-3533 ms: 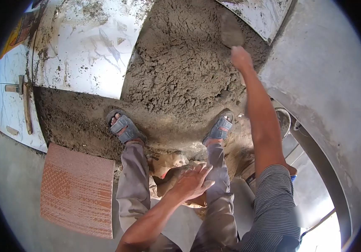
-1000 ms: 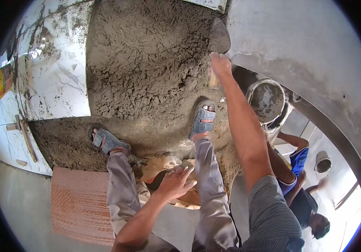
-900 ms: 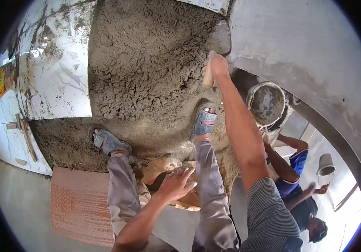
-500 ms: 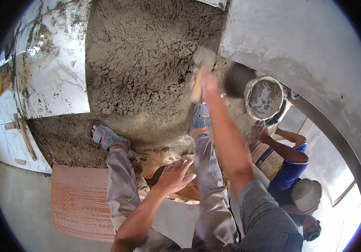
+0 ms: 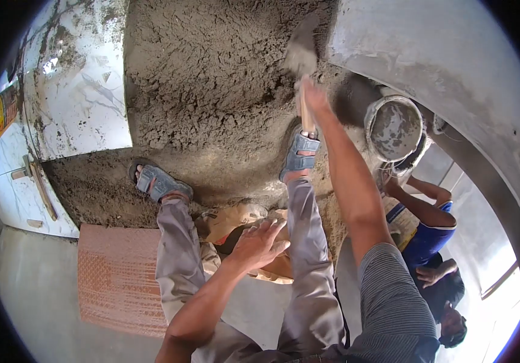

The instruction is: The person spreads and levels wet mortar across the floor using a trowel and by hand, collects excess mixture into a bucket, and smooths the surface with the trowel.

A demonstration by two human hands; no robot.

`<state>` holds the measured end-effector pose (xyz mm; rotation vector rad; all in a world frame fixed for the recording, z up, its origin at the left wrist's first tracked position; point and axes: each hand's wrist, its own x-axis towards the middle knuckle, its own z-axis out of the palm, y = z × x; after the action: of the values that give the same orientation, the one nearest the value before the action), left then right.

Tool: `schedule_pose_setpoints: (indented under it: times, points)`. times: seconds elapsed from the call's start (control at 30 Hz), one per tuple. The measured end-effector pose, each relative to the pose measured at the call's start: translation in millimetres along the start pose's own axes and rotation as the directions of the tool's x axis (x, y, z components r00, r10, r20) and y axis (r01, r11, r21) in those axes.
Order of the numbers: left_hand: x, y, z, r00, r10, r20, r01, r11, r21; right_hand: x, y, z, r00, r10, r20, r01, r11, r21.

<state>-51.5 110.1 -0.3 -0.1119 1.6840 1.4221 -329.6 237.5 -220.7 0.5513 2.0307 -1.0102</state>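
Observation:
My right hand (image 5: 315, 100) is wrapped round the wooden handle of a trowel (image 5: 301, 57). Its grey metal blade points away from me, over the bed of wet mortar (image 5: 205, 78) beside a concrete edge. My left hand (image 5: 260, 245) hangs in front of my knees with its fingers apart, holding nothing. Beneath it, as seen from above, lies a torn brown paper bag (image 5: 242, 215). My sandalled feet stand at the near edge of the mortar, one on each side.
A bucket (image 5: 366, 130) of grey slurry stands at the right, near a crouching person in a blue top (image 5: 429, 239); another person is behind. Marbled tiles (image 5: 84, 115) lie left, with a wooden-handled tool (image 5: 41, 187) on one. A reddish tile (image 5: 117, 278) leans nearby.
The trowel and my right hand have moved a little away from me and right, with the blade swung upward in view. The person behind the crouching one shows more. My left hand stays open.

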Motion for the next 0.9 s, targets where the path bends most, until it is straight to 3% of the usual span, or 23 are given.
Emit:
schedule_pose_setpoints:
  times: [0.03, 0.07, 0.13, 0.17, 0.2, 0.23, 0.3, 0.33, 0.4, 0.43, 0.47, 0.53, 0.6, 0.67, 0.7, 0.73, 0.8, 0.87, 0.9]
  points:
    - [0, 0, 0, 1.000, 0.001, -0.002, -0.001, 1.000, -0.001, 1, 19, -6, 0.997, -0.071, -0.043, 0.054, 0.944, -0.326]
    - [1, 0, 0, 1.000, -0.002, 0.003, 0.002, 1.000, 0.007, -17, 13, -15, 0.996, -0.074, -0.041, 0.057, 0.944, -0.326]
    - [0, 1, 1, 1.000, -0.009, 0.013, 0.009, 1.000, 0.012, -67, -2, -35, 0.955, 0.117, 0.273, -0.020, 0.942, -0.336]
    - [1, 1, 3, 1.000, -0.009, 0.023, 0.009, 1.000, 0.004, -63, 4, -38, 0.955, 0.119, 0.273, -0.022, 0.942, -0.336]
    - [2, 0, 4, 0.999, -0.012, 0.034, 0.012, 1.000, -0.004, -55, 11, -38, 0.945, -0.298, 0.136, 0.327, 0.823, -0.465]
    - [2, 0, 6, 0.999, -0.018, 0.040, 0.018, 1.000, -0.006, -47, 17, -38, 0.736, -0.674, 0.065, 0.561, 0.554, -0.615]
    - [3, 0, 8, 1.000, -0.007, 0.025, 0.006, 0.999, 0.035, -33, -34, -31, 0.907, -0.422, -0.005, 0.306, 0.666, -0.681]
    - [5, -2, 9, 1.000, -0.012, 0.027, 0.010, 0.999, 0.042, -20, -41, -26, 0.907, -0.421, -0.007, 0.307, 0.672, -0.675]
    - [7, -4, 12, 1.000, 0.001, 0.007, -0.001, 0.999, 0.034, -3, -46, -19, 0.870, -0.493, 0.032, 0.304, 0.484, -0.820]
    - [6, -4, 13, 1.000, 0.000, 0.018, -0.001, 0.999, 0.033, -10, -44, -14, 0.920, -0.379, 0.102, 0.265, 0.408, -0.874]
    - [7, -4, 13, 1.000, 0.003, 0.018, -0.003, 0.999, 0.033, -9, -24, -20, 0.921, -0.376, 0.098, 0.259, 0.408, -0.875]
    - [8, -3, 13, 1.000, 0.010, 0.013, -0.010, 1.000, 0.029, -13, 20, -32, 0.845, -0.397, 0.360, 0.456, 0.181, -0.871]
    - [8, -3, 14, 0.999, -0.001, 0.033, 0.000, 1.000, 0.022, -37, 12, -47, 0.896, -0.305, 0.322, 0.401, 0.250, -0.881]
    - [11, -4, 11, 1.000, 0.012, 0.015, -0.013, 0.999, 0.051, -27, 19, -62, 0.910, -0.273, 0.311, 0.363, 0.169, -0.916]
    - [8, -4, 14, 1.000, 0.012, 0.016, -0.013, 0.998, 0.067, -2, 45, -72, 0.866, -0.381, 0.324, 0.374, 0.063, -0.925]
    - [4, -5, 17, 1.000, -0.002, 0.022, 0.001, 0.998, 0.059, -4, 35, -68, 0.868, -0.369, 0.333, 0.382, 0.068, -0.922]
    - [6, -8, 19, 0.999, 0.051, 0.003, -0.051, 0.996, 0.077, -12, -10, -62, 0.865, -0.501, 0.003, 0.245, 0.418, -0.875]
    - [7, -3, 17, 0.999, 0.033, 0.024, -0.036, 0.993, 0.110, -8, 7, -54, 0.859, -0.513, -0.001, 0.253, 0.426, -0.869]
    - [7, -1, 15, 0.999, 0.024, 0.038, -0.030, 0.989, 0.142, -10, 31, -49, 0.899, -0.426, 0.102, 0.268, 0.352, -0.897]
